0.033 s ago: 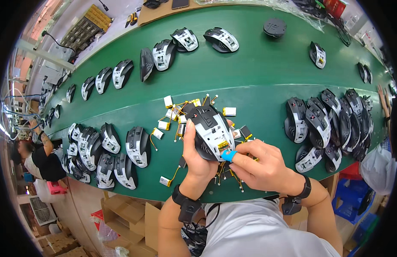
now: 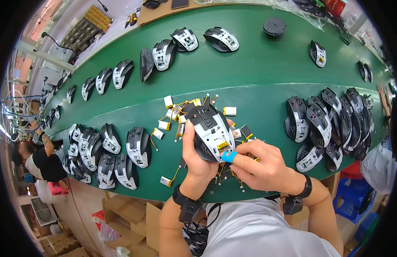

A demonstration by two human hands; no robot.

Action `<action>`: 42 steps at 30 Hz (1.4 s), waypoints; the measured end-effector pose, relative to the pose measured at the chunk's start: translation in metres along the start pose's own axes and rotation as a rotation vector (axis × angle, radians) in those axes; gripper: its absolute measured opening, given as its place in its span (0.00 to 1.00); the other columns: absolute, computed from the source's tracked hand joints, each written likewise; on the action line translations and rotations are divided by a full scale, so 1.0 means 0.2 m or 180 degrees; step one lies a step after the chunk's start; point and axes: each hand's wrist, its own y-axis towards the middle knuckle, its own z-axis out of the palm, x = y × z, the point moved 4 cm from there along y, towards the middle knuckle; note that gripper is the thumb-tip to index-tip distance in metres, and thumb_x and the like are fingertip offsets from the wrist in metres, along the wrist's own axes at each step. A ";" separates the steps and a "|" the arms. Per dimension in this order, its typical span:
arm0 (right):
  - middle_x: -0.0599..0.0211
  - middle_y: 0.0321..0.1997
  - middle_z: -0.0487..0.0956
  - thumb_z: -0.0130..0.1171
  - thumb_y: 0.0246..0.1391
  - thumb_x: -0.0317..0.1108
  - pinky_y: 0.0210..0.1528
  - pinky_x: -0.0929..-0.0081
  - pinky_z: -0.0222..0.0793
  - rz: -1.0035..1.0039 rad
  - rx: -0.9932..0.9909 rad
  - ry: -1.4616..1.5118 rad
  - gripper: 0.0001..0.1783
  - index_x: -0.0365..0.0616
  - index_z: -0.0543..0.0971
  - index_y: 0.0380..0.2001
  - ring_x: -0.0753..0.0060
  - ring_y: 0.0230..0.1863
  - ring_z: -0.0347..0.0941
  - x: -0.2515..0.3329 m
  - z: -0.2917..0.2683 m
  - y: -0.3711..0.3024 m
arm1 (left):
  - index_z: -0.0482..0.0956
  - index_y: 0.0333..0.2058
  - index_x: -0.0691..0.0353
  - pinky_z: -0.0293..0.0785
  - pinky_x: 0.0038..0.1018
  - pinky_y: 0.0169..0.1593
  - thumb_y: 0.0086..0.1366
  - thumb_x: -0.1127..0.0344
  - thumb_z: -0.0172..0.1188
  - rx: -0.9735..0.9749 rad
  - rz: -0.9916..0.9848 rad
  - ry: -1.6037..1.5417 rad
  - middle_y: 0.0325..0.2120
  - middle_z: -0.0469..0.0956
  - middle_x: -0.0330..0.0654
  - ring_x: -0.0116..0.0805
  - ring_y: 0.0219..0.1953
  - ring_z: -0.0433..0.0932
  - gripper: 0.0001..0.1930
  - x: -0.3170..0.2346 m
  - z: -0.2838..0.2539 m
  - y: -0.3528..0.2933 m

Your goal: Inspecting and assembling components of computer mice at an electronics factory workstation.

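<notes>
My left hand point(image 2: 199, 159) is closed around a black and white computer mouse shell point(image 2: 210, 125), held tilted above the green bench. In an opening near the shell's lower end sits a small battery point(image 2: 223, 146) with yellow tape. Against that end, the fingers of my right hand point(image 2: 265, 165) are pinched together, one wrapped in blue tape point(image 2: 228, 156). What they grip is hidden. Beneath and around the shell lie several loose silver batteries point(image 2: 163, 125) with thin wires and white plugs.
Partly built mice stand in a group at left point(image 2: 138, 147) and a denser cluster at right point(image 2: 318, 122). More line the far strip point(image 2: 163, 55), along with a round black part point(image 2: 274, 27). Cardboard boxes point(image 2: 125, 218) sit below the bench. Another person point(image 2: 46, 158) works at far left.
</notes>
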 end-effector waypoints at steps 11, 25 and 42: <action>0.63 0.35 0.78 0.66 0.35 0.22 0.27 0.73 0.72 -0.0187 0.0068 0.0393 0.22 0.40 0.80 0.40 0.66 0.29 0.75 0.02 0.01 -0.01 | 0.69 0.54 0.61 0.78 0.36 0.39 0.68 0.39 0.31 0.0032 0.0157 -0.0227 0.41 0.77 0.54 0.47 0.36 0.79 0.33 -0.04 0.03 -0.01; 0.67 0.33 0.77 0.64 0.34 0.21 0.25 0.75 0.69 -0.0011 0.0101 -0.0312 0.19 0.41 0.79 0.36 0.68 0.27 0.73 0.00 0.03 -0.01 | 0.68 0.52 0.66 0.78 0.35 0.40 0.69 0.42 0.36 -0.0196 0.0822 0.0671 0.41 0.77 0.52 0.41 0.37 0.80 0.31 -0.02 -0.05 -0.02; 0.50 0.57 0.70 0.70 0.43 0.35 0.53 0.65 0.70 0.0983 0.0438 0.1239 0.42 0.37 0.63 0.61 0.51 0.55 0.71 -0.01 -0.15 0.14 | 0.48 0.66 0.67 0.71 0.32 0.54 0.61 0.62 0.61 0.1039 0.1617 0.2096 0.56 0.61 0.52 0.39 0.56 0.68 0.41 -0.05 0.07 -0.11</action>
